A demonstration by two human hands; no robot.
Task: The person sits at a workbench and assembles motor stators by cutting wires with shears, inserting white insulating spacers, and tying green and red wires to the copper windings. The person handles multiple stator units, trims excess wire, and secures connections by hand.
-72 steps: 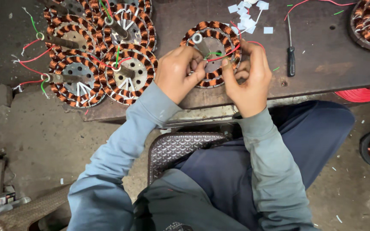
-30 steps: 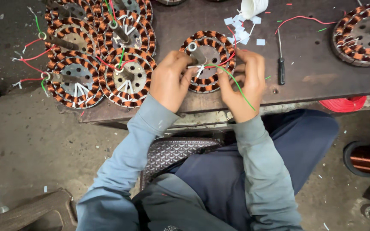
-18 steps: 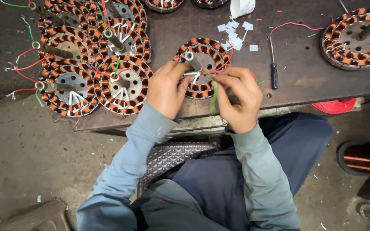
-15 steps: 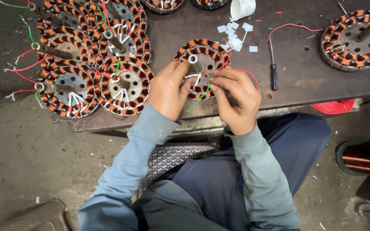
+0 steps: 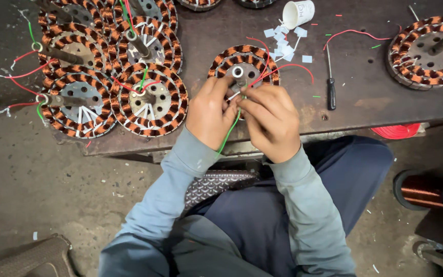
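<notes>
A green wire [image 5: 230, 132] was pinched between the left hand [image 5: 212, 114] and right hand [image 5: 271, 122], just below the copper-wound coil ring [image 5: 243, 62] on the tabletop [image 5: 355, 105]. Since earlier, the hands had been drawn together off the ring, suggesting lead joining.

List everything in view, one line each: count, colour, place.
Wound stators: several, copper and black; a stack at table left, one under the hands, one far right.
Lead wires: a green one and red one at the hands.
Screwdriver: one, black handle, right of the hands.
Cup: one, white, tipped, top centre.
Paper slips: several, pale, below the cup.
Wire spool: one, copper, floor right.
Table: one, dark metal.
Left hand, right hand: pinching wires.
</notes>
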